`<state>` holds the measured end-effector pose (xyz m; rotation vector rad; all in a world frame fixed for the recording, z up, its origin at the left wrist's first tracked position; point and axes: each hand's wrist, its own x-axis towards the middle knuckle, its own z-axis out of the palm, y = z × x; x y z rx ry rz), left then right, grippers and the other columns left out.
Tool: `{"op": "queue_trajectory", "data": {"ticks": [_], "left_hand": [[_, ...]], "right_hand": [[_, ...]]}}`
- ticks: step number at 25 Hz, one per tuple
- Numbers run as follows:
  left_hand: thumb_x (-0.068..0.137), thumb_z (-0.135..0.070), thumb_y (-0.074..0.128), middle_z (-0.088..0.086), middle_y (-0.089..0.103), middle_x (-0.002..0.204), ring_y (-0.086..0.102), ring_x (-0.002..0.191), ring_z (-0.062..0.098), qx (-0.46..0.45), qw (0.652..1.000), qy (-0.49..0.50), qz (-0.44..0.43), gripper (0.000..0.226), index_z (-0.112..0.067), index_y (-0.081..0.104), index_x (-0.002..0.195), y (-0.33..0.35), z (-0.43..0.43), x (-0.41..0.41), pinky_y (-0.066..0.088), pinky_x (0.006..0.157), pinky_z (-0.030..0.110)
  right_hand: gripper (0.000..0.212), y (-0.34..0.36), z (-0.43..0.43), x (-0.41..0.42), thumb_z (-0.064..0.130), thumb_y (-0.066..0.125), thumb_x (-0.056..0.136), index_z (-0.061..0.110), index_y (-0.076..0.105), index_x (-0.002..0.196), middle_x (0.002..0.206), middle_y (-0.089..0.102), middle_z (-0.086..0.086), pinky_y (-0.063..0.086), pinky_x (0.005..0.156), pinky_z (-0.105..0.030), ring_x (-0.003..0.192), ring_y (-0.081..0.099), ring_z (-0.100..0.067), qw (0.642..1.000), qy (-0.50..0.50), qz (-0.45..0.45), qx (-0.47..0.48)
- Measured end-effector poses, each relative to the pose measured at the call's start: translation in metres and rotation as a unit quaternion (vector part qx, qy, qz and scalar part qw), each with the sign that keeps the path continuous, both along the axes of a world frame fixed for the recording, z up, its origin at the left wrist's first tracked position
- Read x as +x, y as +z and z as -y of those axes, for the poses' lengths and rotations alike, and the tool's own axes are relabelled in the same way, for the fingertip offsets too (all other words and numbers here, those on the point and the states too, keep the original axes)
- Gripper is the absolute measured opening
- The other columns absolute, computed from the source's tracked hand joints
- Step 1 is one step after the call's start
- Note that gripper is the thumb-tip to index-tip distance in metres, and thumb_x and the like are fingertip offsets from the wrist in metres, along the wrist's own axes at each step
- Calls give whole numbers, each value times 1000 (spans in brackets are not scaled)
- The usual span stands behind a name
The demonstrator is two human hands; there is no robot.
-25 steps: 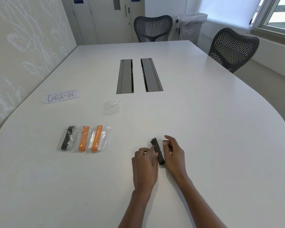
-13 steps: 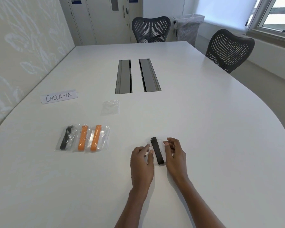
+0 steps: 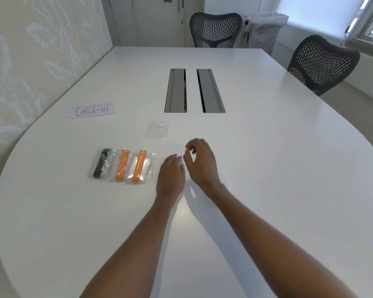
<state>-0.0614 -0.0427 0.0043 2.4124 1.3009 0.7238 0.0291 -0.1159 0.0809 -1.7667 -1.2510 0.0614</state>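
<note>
On the white table three clear bags lie in a row: one with a black strap, two with orange straps. My left hand lies low just right of that row, fingers straight and pointing forward. My right hand hovers beside it, fingers loosely curled, with nothing visible in it. Only a dark sliver of the other black strap shows at my right wrist; the rest is hidden under my forearm. An empty clear bag lies just beyond both hands.
A paper label reading CHECK-IN lies at the left. Two grey cable slots run down the table's middle. Two dark mesh chairs stand at the far end and right side. A patterned wall borders the left.
Both hands have left the black strap and moved forward and left, towards the bag row and the empty bag. The strap is now hidden under my right wrist.
</note>
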Motion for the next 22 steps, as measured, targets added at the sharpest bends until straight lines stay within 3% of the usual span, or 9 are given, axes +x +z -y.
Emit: {"op": "queue_trajectory", "data": {"ticks": [6,10,17,22], "left_hand": [[108,-16,42,16,44,161,35,154,29,12,1000,9,-26,47,-3,45,153,-8,0,3,26,129,39],[105,-12,41,18,46,160,35,154,29,27,999,10,-36,48,-3,45,153,-16,-3,7,25,129,40],[102,-15,47,21,55,150,46,144,34,50,996,26,-62,41,-2,53,140,-13,-1,10,33,125,44],[101,-18,48,20,55,146,47,140,35,53,995,33,-78,38,-3,55,135,-11,-3,11,36,121,45]], "right_hand": [[7,-24,-84,26,10,62,92,11,66,98,98,70,-4,57,82,-39,89,66,-22,989,-1,-111,-94],[13,-48,-130,50,11,62,98,5,68,108,103,70,-6,48,79,-29,91,61,-19,975,11,-168,-142],[27,-57,-224,75,14,65,98,1,64,121,107,62,-6,41,83,-24,96,58,-20,980,20,-133,-147],[34,-65,-276,77,11,62,101,0,63,133,139,53,-19,36,93,-17,125,59,-28,981,17,-83,-174]]}}
